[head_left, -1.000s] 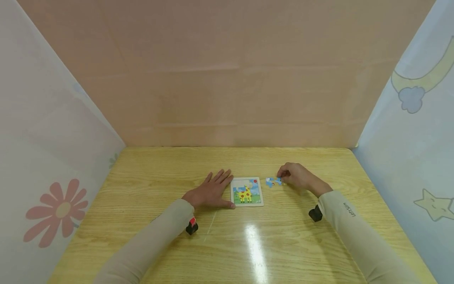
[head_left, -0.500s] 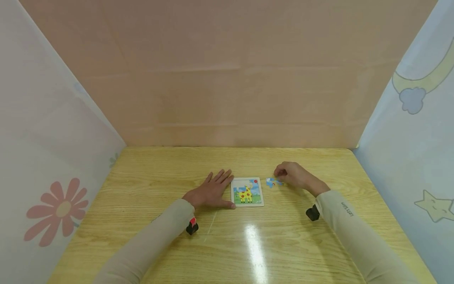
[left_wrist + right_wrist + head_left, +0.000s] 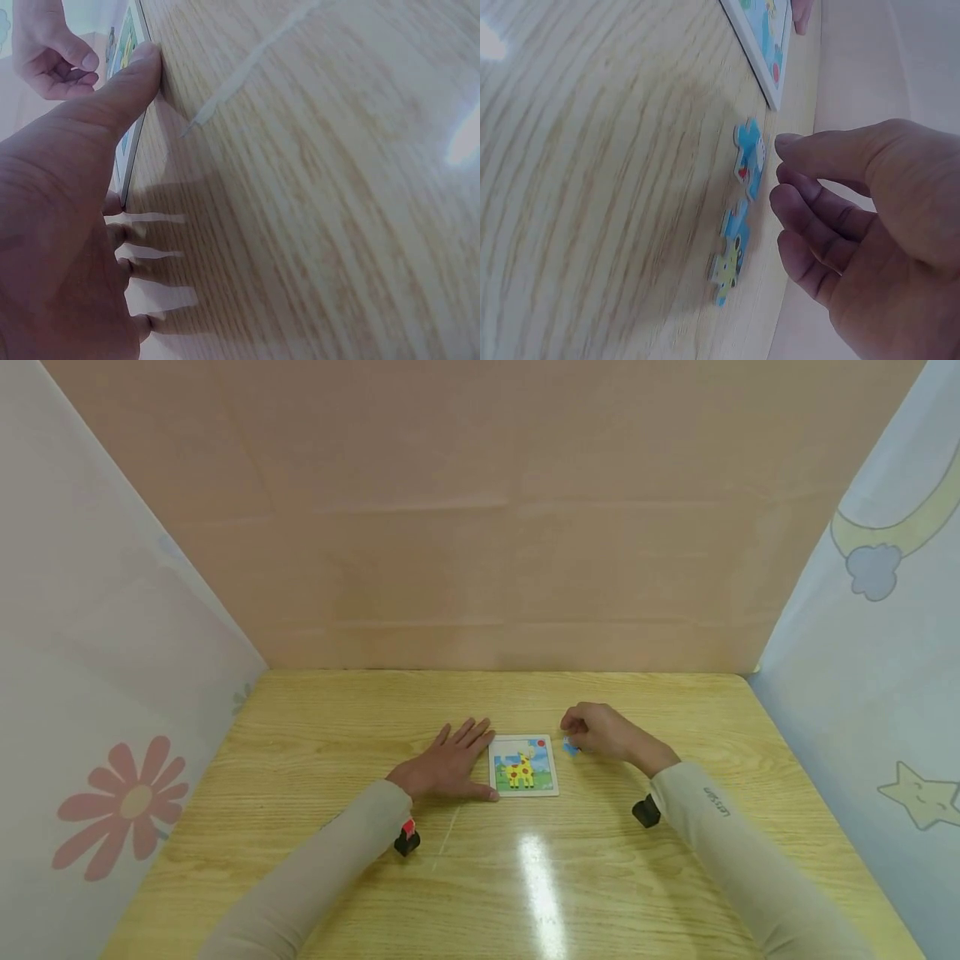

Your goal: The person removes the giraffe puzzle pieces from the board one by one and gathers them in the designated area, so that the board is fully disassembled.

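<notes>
Head view shows the left hand (image 3: 447, 764) flat on the wooden table (image 3: 337, 727), fingers spread, thumb and forefinger at the left edge of a puzzle tray (image 3: 554, 772), while the right hand (image 3: 603, 731) reaches down on the tray's other side. Within the tray's white rim sits a giraffe picture (image 3: 519, 772) with a pale patch at its upper left; to the right, a blue piece (image 3: 748, 157) and a yellow-and-blue piece (image 3: 729, 262) lie on the wood. Neither hand grasps anything: the right's fingers curl loosely, thumb and forefinger tips close together beside the blue piece.
</notes>
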`<state>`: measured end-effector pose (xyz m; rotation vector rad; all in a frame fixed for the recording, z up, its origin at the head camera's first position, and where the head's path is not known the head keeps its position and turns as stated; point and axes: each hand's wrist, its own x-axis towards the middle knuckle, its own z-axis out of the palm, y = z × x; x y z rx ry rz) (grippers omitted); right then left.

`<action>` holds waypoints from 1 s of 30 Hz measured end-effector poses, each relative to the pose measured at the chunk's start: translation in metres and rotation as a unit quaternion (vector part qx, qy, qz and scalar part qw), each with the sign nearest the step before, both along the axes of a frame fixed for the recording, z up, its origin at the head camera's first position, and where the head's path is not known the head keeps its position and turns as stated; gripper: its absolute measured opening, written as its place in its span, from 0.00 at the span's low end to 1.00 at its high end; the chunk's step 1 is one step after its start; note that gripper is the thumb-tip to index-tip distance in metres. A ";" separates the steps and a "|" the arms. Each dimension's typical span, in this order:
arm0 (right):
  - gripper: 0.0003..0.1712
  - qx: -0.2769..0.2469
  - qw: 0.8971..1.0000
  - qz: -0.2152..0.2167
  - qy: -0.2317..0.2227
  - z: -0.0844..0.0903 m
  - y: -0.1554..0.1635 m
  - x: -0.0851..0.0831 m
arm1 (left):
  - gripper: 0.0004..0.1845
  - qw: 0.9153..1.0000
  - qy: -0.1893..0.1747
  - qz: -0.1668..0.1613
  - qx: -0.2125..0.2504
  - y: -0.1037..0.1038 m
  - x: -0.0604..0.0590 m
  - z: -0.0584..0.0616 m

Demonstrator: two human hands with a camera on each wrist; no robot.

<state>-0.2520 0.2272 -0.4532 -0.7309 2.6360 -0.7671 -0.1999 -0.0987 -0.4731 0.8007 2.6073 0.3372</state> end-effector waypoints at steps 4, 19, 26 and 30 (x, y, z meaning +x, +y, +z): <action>0.12 0.003 1.000 0.006 0.008 0.002 -0.009 0.002 | 0.59 1.000 0.001 0.001 -0.003 0.000 0.000 0.001; 0.11 0.023 0.998 0.045 0.036 -0.005 -0.035 0.008 | 0.59 1.000 0.002 -0.005 0.003 -0.002 0.000 -0.002; 0.11 0.048 0.996 0.046 0.051 -0.004 -0.043 0.014 | 0.59 1.000 0.004 -0.010 -0.005 -0.002 0.000 0.000; 0.11 0.059 0.995 0.053 0.061 -0.003 -0.046 0.018 | 0.59 1.000 0.002 -0.008 -0.004 -0.002 0.000 0.000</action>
